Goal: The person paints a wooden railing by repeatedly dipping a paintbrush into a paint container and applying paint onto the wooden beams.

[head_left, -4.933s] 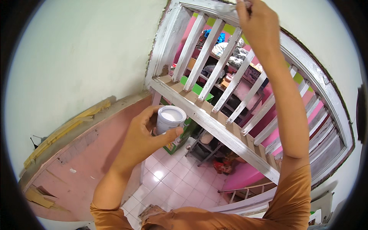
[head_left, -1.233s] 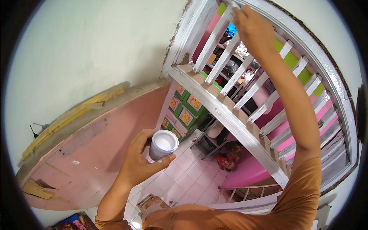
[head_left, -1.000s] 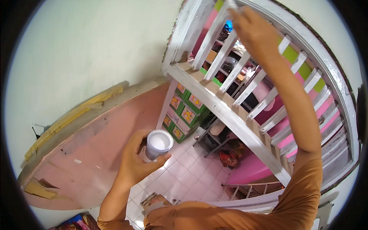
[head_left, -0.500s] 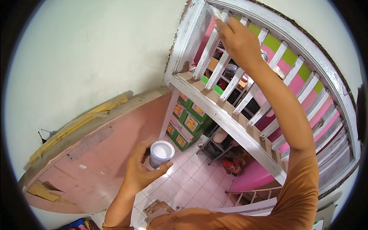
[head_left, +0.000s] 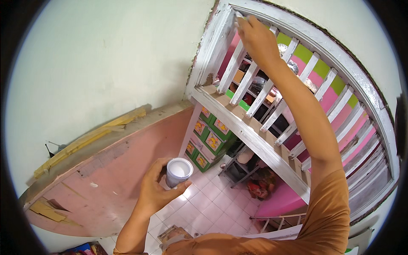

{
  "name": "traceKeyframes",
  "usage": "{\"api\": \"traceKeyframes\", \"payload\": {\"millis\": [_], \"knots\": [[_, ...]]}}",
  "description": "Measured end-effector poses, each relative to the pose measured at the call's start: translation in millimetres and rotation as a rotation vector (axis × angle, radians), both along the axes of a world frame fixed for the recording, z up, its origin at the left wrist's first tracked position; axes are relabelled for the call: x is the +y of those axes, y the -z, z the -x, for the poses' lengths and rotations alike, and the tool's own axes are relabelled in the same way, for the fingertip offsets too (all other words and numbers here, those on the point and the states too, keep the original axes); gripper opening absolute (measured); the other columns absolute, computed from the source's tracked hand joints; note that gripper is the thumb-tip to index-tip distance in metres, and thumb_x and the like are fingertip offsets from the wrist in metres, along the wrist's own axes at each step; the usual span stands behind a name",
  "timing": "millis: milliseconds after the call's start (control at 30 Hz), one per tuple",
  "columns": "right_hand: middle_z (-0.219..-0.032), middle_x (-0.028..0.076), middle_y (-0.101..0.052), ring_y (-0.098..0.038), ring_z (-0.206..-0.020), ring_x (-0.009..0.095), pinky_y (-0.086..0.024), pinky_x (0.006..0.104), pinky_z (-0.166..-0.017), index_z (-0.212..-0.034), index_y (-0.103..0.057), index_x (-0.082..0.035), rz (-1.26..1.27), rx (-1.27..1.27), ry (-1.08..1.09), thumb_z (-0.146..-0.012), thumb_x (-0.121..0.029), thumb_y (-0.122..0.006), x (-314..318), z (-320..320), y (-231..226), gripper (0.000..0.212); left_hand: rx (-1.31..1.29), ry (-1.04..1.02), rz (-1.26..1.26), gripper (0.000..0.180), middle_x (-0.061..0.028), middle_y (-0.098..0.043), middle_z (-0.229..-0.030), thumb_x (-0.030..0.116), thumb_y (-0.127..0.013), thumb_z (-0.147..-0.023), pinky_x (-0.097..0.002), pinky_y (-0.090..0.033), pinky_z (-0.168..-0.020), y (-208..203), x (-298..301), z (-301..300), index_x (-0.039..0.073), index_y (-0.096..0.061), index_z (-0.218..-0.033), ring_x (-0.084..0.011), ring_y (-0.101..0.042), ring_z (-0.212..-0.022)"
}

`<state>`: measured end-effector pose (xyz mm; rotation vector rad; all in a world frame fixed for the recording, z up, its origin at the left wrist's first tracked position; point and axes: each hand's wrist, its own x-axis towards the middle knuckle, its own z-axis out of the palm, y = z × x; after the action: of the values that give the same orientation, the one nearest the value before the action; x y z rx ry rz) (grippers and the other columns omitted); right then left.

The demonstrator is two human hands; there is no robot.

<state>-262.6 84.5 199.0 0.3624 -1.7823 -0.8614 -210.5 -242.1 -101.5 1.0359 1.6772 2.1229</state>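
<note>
My left hand (head_left: 154, 190) is wrapped round a small grey-white cup of white paint (head_left: 173, 180), held upright with its mouth facing up. Raised high, my right hand (head_left: 259, 42) is closed on a paintbrush (head_left: 239, 15); only a pale bit of it shows past my fingers. Its tip is at the upper left corner of a white-painted wooden frame (head_left: 216, 40), which has several slanting white slats (head_left: 231, 68). My right forearm passes in front of some slats and hides parts of them.
A pale wall (head_left: 93, 55) rises at the left above a pink panel (head_left: 127, 170), with yellow wood strips (head_left: 91, 140) on its ledge. Below the frame are a green drawer cabinet (head_left: 216, 146), a metal rack (head_left: 242, 172) and a tiled floor (head_left: 208, 197).
My right hand has shifted slightly left and up, with the brush closer into the frame's corner. The view has turned a little. My left hand still holds the cup in about the same place.
</note>
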Motion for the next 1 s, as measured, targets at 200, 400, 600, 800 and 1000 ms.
{"api": "traceKeyframes", "payload": {"millis": [200, 400, 600, 800, 1000], "knots": [[-0.090, 0.010, -0.058, -0.065, -0.073, 0.031, -0.054, 0.0415, -0.060, -0.113, -0.068, -0.007, 0.034, 0.075, -0.153, -0.092, -0.012, -0.072, -32.6, 2.9, 5.7, 0.022, 0.011, -0.029, 0.012, 0.056, -0.0053, -0.063, -0.116, 0.005, -0.089, -0.078, -0.0321, -0.048, -0.102, 0.8, -3.4, 2.1, 0.001, -0.059, -0.125, -0.0162, -0.061, -0.112], [-0.090, 0.009, -0.058, -0.064, -0.071, 0.032, -0.054, 0.0421, -0.060, -0.114, -0.069, -0.009, 0.027, 0.030, -0.097, -0.095, -0.014, -0.070, -15.5, -2.2, 16.2, 0.020, 0.066, -0.024, -0.010, 0.057, -0.0087, -0.064, -0.116, 0.011, -0.090, -0.078, -0.0330, -0.051, -0.098, 4.1, -0.3, 5.5, 0.001, -0.060, -0.125, -0.0177, -0.064, -0.108], [-0.092, 0.010, -0.060, -0.066, -0.076, 0.032, -0.055, 0.0424, -0.064, -0.117, -0.068, -0.010, 0.018, 0.053, -0.095, -0.094, -0.014, -0.069, -20.4, 0.5, 1.2, 0.023, 0.030, -0.009, 0.001, 0.058, -0.0074, -0.064, -0.117, 0.010, -0.090, -0.078, -0.0331, -0.049, -0.100, 5.0, -2.2, 6.0, 0.001, -0.060, -0.126, -0.0176, -0.062, -0.112], [-0.099, 0.010, -0.066, -0.067, -0.081, 0.034, -0.056, 0.0412, -0.069, -0.117, -0.069, -0.011, 0.015, -0.059, -0.181, -0.095, -0.014, -0.068, -16.4, -6.2, 11.0, 0.022, 0.028, -0.007, 0.020, 0.060, -0.0071, -0.064, -0.118, 0.008, -0.089, -0.077, -0.0331, -0.047, -0.103, 4.6, -4.2, 2.3, 0.000, -0.059, -0.128, -0.0175, -0.061, -0.114], [-0.102, 0.014, -0.063, -0.067, -0.096, 0.034, -0.055, 0.0461, -0.085, -0.110, -0.068, -0.004, 0.216, -0.412, -0.078, -0.103, -0.026, -0.057, -22.6, -18.0, 44.7, 0.025, 0.059, -0.028, 0.064, 0.059, -0.0086, -0.065, -0.117, 0.008, -0.088, -0.078, -0.0341, -0.048, -0.102, 10.1, -0.3, -5.5, 0.000, -0.058, -0.128, -0.0185, -0.063, -0.113]]}}
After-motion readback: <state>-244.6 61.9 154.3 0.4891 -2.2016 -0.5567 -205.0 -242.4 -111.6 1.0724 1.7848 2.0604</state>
